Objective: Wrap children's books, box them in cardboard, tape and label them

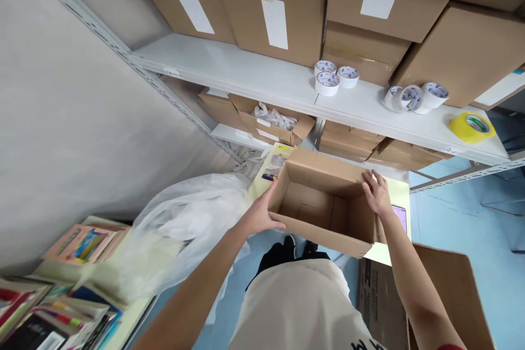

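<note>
An open, empty cardboard box (pixel 320 229) is held in front of me, over a pale yellow surface (pixel 400 188). My left hand (pixel 262 213) grips its left wall, thumb hooked over the rim. My right hand (pixel 378 194) clasps the far right corner, fingers curled over the flap. Both hands are closed on the box.
A white shelf (pixel 254 74) carries brown cartons (pixel 266 5), white tape rolls (pixel 328 82) and a yellow tape roll (pixel 472 127). Lower shelf holds open cartons (pixel 270 123). A clear plastic bag (pixel 184 229) and stacked books (pixel 61 295) lie left. Another carton (pixel 447 295) stands at right.
</note>
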Demonstrator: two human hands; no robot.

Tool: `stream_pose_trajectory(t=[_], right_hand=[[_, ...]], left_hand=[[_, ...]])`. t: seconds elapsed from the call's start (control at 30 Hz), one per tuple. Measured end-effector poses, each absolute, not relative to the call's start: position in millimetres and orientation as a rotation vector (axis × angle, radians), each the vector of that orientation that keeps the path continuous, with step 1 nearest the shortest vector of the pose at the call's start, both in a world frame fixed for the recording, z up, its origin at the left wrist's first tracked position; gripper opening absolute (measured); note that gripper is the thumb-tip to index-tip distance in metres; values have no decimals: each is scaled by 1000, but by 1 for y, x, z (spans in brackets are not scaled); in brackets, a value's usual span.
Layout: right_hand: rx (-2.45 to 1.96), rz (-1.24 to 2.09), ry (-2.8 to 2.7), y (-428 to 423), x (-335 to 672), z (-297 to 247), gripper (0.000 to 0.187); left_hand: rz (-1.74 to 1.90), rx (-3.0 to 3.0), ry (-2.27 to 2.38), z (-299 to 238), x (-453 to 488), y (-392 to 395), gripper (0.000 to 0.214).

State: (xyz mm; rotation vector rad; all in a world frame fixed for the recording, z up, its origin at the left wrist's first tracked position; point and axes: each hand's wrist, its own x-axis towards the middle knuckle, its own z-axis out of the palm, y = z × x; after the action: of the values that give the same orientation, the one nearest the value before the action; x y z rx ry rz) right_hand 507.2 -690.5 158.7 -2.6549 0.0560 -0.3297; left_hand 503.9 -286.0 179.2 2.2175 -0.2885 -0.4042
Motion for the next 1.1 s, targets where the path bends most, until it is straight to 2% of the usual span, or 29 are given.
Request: stream_pose_trajectory(t=[0.17,0.37,0.43,0.53,0.6,0.67,0.83,1.0,1.1], right_hand=[[-2975,-228,56,-675,490,186,63],[-2914,-187,-211,-592,451,232,74],[-2844,-107,-411,-541,442,238,81],[-2739,167,-736,-464,439,235,96],[-2741,304,-762,-427,444,229,100],[-2782,385,-674,-408,450,222,95],[-2774,452,-503,-413,457,215,70],[-2727,460,-543,-423,457,212,70],[-2729,454,-560,-422,457,208,67]], left_hand=[[-390,2078,-286,163,499,-280,133],[-357,1899,-381,143,497,-280,133],[-367,1828,-418,138,498,-278,124],[-423,1688,-501,126,500,-266,96],[-486,1622,-533,114,506,-251,79],[-528,1644,-471,100,520,-234,64],[-458,2050,60,71,589,-209,40],[-503,2170,227,44,651,-231,33],[-537,2209,335,27,663,-252,42]])
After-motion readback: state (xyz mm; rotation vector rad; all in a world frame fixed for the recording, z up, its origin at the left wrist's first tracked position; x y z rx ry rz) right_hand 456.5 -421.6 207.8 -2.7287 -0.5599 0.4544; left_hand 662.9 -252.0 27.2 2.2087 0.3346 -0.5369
